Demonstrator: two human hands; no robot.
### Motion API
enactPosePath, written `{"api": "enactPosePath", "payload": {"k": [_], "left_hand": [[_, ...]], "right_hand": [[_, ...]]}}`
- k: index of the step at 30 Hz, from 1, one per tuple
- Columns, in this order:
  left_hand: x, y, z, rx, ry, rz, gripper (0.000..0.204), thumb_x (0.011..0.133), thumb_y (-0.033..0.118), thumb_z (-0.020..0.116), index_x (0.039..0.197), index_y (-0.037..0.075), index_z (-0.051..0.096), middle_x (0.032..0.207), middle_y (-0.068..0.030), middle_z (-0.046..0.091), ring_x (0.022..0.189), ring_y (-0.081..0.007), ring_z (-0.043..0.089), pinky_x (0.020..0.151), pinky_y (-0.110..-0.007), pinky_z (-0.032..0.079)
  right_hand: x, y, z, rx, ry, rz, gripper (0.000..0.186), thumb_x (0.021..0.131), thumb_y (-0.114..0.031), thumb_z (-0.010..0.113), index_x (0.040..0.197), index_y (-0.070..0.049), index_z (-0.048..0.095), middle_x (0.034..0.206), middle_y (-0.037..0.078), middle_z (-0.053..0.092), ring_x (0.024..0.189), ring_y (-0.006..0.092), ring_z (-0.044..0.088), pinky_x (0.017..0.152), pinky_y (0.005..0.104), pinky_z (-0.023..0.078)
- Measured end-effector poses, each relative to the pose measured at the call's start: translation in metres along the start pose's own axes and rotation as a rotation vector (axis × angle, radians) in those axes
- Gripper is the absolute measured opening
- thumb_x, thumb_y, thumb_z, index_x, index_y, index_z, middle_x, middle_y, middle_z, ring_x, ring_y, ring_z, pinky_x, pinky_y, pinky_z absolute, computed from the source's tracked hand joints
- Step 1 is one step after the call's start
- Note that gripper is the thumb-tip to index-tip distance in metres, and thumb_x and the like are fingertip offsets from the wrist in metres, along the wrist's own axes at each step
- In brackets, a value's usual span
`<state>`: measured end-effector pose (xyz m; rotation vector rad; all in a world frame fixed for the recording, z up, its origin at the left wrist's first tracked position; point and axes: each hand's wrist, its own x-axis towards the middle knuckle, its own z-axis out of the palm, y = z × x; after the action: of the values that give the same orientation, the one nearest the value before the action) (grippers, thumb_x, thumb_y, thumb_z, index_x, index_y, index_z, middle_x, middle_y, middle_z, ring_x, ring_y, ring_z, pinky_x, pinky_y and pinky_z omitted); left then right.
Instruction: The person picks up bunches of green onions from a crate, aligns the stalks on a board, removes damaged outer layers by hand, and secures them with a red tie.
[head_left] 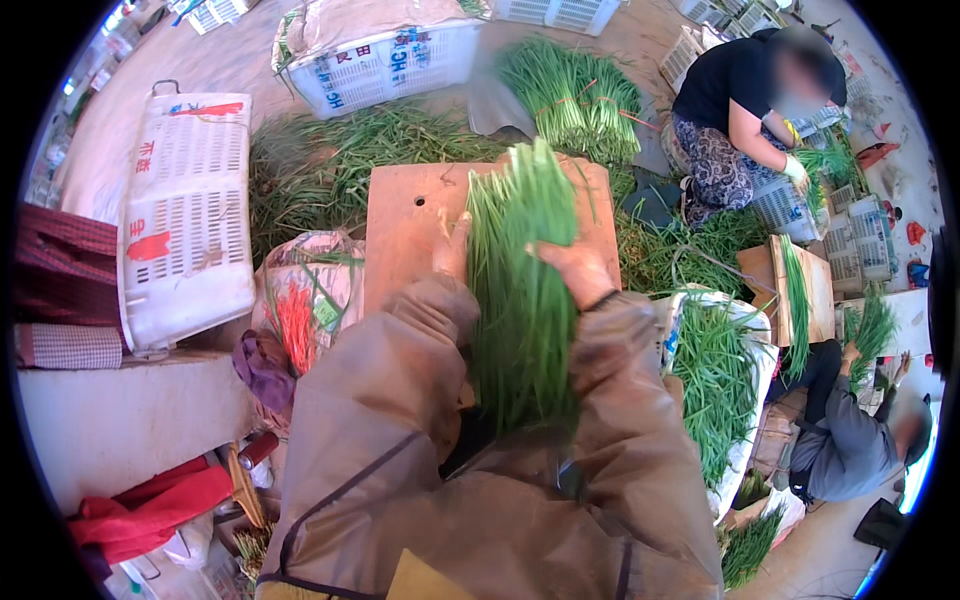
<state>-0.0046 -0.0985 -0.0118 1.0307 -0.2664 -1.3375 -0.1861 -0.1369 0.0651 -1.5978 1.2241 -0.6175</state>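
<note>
A big bunch of garlic chives lies on a wooden board in front of me, its pale cut ends pointing away and its leaves trailing toward my lap. The right part of the bunch is smeared by motion. My left hand stands along the bunch's left side, fingers stretched out and pressed flat near the stalks. On the other side, my right hand grips the chives, thumb across the top; its other fingers are partly hidden. Brown sleeves cover both forearms.
Loose leaves litter the floor around the board. Tied chives lie beyond it. White crates stand left and far ahead. A lined container of chives is by my right arm. Red ties lie left. Two people work at right.
</note>
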Motion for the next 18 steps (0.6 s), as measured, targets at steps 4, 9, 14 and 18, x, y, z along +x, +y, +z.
{"api": "enactPosePath", "payload": {"k": [4, 9, 14, 18], "left_hand": [[0.013, -0.052, -0.006, 0.522, -0.009, 0.192, 0.069, 0.092, 0.035, 0.049, 0.140, -0.007, 0.020, 0.142, -0.0224, 0.029, 0.134, -0.0286, 0.026, 0.109, -0.034, 0.020], [0.023, -0.057, -0.021, 0.418, 0.033, 0.111, 0.072, 0.091, 0.038, 0.051, 0.139, -0.007, 0.022, 0.142, -0.0242, 0.029, 0.132, -0.0302, 0.030, 0.107, -0.033, 0.024], [0.009, -0.034, -0.003, 0.556, 0.102, 0.166, 0.086, 0.085, 0.041, 0.060, 0.141, -0.007, 0.016, 0.140, -0.0236, 0.032, 0.126, -0.0282, 0.037, 0.104, -0.033, 0.029], [0.008, -0.044, 0.007, 0.440, 0.039, 0.184, 0.095, 0.072, 0.028, 0.076, 0.138, -0.008, 0.019, 0.130, -0.0210, 0.042, 0.115, -0.0263, 0.046, 0.098, -0.033, 0.036]], "right_hand": [[0.047, 0.029, 0.077, -0.545, 0.105, 0.190, 0.097, 0.073, -0.044, 0.068, 0.142, 0.000, 0.016, 0.123, 0.024, 0.049, 0.111, 0.0317, 0.052, 0.090, 0.0381, 0.045], [0.031, 0.025, 0.065, -0.682, 0.100, 0.141, 0.099, 0.071, -0.047, 0.069, 0.141, 0.000, 0.019, 0.127, 0.024, 0.044, 0.117, 0.0366, 0.046, 0.091, 0.0419, 0.044], [0.023, 0.061, -0.005, -0.361, 0.240, 0.090, 0.065, 0.088, -0.036, 0.053, 0.135, 0.004, 0.032, 0.132, 0.026, 0.042, 0.107, 0.0384, 0.053, 0.092, 0.0422, 0.042], [0.026, 0.127, 0.076, -0.276, 0.284, 0.004, 0.067, 0.088, -0.035, 0.053, 0.137, 0.004, 0.029, 0.128, 0.028, 0.043, 0.106, 0.0412, 0.053, 0.091, 0.0423, 0.042]]}}
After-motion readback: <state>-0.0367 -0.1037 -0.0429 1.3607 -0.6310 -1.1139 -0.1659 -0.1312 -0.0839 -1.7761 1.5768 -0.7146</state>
